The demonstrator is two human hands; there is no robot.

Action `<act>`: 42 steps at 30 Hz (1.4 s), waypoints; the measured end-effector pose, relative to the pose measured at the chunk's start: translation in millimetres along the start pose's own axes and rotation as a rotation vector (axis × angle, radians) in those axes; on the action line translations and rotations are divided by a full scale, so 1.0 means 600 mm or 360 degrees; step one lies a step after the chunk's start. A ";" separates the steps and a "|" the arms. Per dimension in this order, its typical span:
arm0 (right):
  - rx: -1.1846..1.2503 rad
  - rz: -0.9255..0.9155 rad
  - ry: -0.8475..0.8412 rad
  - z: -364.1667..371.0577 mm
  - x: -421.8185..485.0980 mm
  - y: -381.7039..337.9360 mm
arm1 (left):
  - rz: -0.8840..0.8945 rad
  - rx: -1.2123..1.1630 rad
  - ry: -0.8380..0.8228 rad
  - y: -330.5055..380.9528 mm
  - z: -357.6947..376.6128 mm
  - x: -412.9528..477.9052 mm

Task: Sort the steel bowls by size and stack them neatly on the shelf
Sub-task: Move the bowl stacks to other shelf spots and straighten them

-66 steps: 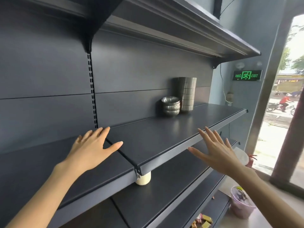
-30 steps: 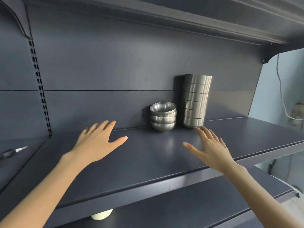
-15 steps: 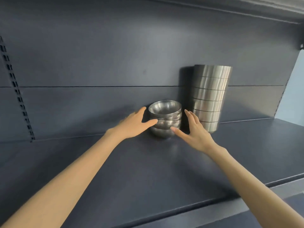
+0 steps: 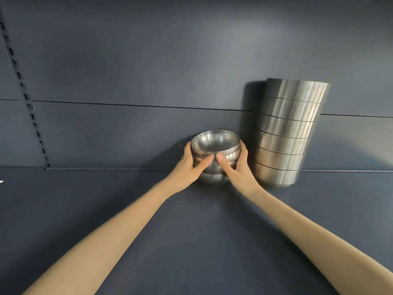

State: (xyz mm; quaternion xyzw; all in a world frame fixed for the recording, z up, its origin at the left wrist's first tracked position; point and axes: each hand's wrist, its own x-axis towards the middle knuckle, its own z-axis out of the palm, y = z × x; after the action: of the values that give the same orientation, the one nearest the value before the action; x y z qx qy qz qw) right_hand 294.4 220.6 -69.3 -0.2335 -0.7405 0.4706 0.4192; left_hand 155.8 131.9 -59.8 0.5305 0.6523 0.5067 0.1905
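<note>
Two hands on one stack, head view. My left hand (image 4: 188, 166) and right hand (image 4: 237, 168) both grip the short stack of round shiny steel bowls (image 4: 215, 143) from opposite sides. The fingers curl round its flanks and the thumbs lie across the front, tips almost meeting. The top bowl faces up, its hollow visible. The stack is low over the dark grey metal shelf (image 4: 191, 235), close to the matching back panel (image 4: 148, 60); I cannot tell whether its base touches the shelf. Just beside my right hand stands a tall stack of straight-sided steel bowls (image 4: 287, 135), apart from the short one. Far left, a slotted upright strip (image 4: 27, 99) runs up the panel.
</note>
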 end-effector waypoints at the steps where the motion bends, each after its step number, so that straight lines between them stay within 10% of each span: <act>1: 0.0043 -0.0010 0.0004 0.001 0.002 0.005 | 0.0016 -0.0037 0.0030 -0.002 0.005 0.002; 42: 0.0436 -0.0226 -0.0106 0.092 -0.040 -0.073 | 0.0143 -0.0351 0.0545 0.045 -0.049 -0.097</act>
State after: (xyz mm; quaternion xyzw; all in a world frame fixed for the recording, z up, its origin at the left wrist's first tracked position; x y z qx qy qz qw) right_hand 263.3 155.5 -50.9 -0.1054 -0.6975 0.5437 0.4547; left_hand 167.4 65.0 -41.0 0.4410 0.5914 0.6659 0.1109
